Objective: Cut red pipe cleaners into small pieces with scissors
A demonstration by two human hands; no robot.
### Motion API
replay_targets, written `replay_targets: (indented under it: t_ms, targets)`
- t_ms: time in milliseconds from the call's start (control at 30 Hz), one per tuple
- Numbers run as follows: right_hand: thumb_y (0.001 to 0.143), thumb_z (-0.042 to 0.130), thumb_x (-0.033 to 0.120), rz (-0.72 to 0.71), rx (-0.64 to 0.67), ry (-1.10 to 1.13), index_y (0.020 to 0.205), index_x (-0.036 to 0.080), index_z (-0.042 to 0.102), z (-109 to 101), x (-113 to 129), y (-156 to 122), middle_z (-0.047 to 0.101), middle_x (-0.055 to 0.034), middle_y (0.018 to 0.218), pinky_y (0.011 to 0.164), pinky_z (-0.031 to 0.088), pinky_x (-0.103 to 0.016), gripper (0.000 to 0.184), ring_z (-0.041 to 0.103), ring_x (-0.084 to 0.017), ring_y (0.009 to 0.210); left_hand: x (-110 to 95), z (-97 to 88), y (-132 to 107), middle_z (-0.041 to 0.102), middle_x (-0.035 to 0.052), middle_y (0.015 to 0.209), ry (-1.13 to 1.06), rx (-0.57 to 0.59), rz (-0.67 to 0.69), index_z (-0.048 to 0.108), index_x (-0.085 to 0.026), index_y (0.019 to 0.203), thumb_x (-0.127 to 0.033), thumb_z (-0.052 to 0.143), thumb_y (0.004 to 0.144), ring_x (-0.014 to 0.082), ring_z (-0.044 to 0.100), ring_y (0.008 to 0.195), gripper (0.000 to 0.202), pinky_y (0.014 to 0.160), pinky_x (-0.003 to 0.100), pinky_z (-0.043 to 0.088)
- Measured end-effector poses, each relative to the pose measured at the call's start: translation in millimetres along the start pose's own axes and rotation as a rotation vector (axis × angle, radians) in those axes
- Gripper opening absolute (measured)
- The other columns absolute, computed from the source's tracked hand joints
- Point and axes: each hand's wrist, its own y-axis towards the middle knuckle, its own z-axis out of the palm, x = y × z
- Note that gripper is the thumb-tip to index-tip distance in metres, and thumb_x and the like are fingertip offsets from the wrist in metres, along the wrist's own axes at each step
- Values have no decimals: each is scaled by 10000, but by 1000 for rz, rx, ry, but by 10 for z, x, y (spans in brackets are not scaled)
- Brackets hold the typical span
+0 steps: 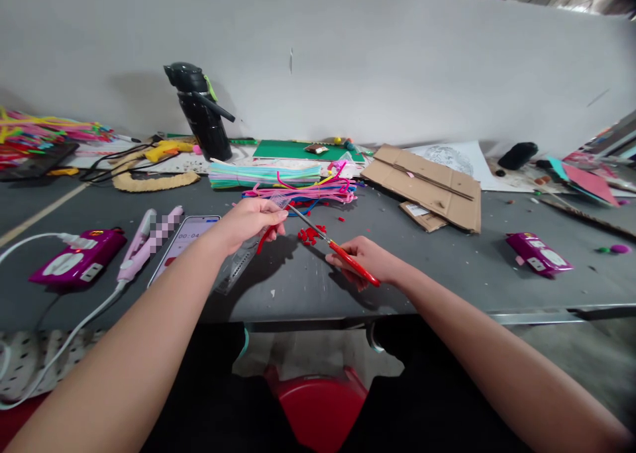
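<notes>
My right hand (365, 261) grips a pair of scissors (354, 262) with red handles. The blades point up and left, their tips close to the fingertips of my left hand (256, 220). That hand is closed in a pinch on a red pipe cleaner (263, 241), one end of which hangs below the fingers. Below and behind the left hand lies a clear plastic ruler (237, 267), partly covered. Between the two hands, a small heap of short red pieces (311, 235) rests on the grey table (288, 297).
Behind my hands lie bundles of coloured pipe cleaners (263, 175). Folded cardboard (427, 188) is at right, a black thermos (203, 112) at back left. Nearer left are a phone (186, 241), a pink hair straightener (144, 248) and a purple power strip (82, 257); another purple block (539, 254) sits right.
</notes>
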Motion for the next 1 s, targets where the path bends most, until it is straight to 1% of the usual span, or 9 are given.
replay_targets:
  t_ms: [167,300,433,633,767,833,933,1000]
  targets:
    - [764,666,578,-3,30,24,584,190,466,-20,-59,46,557,18,444,328,357,-199,473,469,-93,319,31,2,14,673,41,676,-10,-16,-23,627,-133,737,-354,705,789,91,564,520,240,510,210,436]
    - [753,677,592,-15,53,42,594,189,468,-48,-80,56,561,18,442,310,316,-190,481,442,-82,302,34,20,16,669,40,666,-39,-42,-32,632,-133,745,-340,714,778,89,557,512,225,505,207,437]
    - [768,654,613,-25,76,53,586,184,473,-68,-96,55,579,7,463,311,327,-193,500,448,-83,309,16,42,14,664,41,664,-55,-56,-31,627,-131,718,-340,720,768,90,555,517,234,516,212,451]
    - [754,659,628,-18,74,65,582,185,466,-76,-112,65,577,14,460,308,337,-190,513,450,-81,306,11,48,19,662,43,666,-49,-57,-28,630,-127,708,-343,721,768,88,553,515,242,504,208,444]
    - [726,682,635,1,62,63,560,182,460,-67,-94,75,577,9,447,303,349,-186,531,451,-78,300,34,32,27,662,36,669,-68,-60,-33,625,-131,720,-346,728,764,85,552,516,243,505,206,445]
    - [720,684,641,13,42,60,560,176,483,-69,-91,70,577,8,454,308,372,-185,531,465,-80,307,37,22,26,665,38,678,-74,-53,-30,624,-132,724,-356,733,759,86,555,522,252,506,208,445]
    - [749,654,641,41,-10,97,536,163,517,-88,-110,55,556,1,440,310,390,-195,541,483,-90,312,21,12,19,666,41,681,-76,-42,-25,625,-132,733,-370,742,752,90,557,530,265,511,214,448]
    - [779,633,619,46,-43,172,526,162,521,-99,-129,46,541,-5,418,299,363,-199,535,478,-95,309,2,13,10,667,43,680,-67,-38,-21,627,-133,730,-373,745,749,93,559,533,269,519,221,452]
